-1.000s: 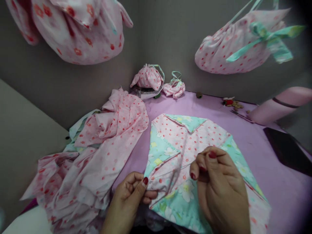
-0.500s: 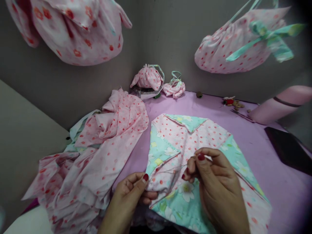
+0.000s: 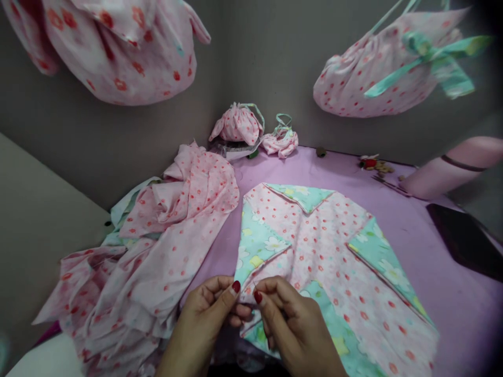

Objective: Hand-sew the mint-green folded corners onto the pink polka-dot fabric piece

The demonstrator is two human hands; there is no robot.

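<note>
Left hand, right hand pinch patchwork cloth; drawstring pouch beyond.

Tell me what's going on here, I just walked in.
A person's left hand and right hand are pinching the near edge of a pink polka-dot cloth with mint floral corners, which lies spread on a lilac table top. A heap of pink polka-dot fabric lies to its left, and two small gathered drawstring pouches sit in the far corner.
</note>
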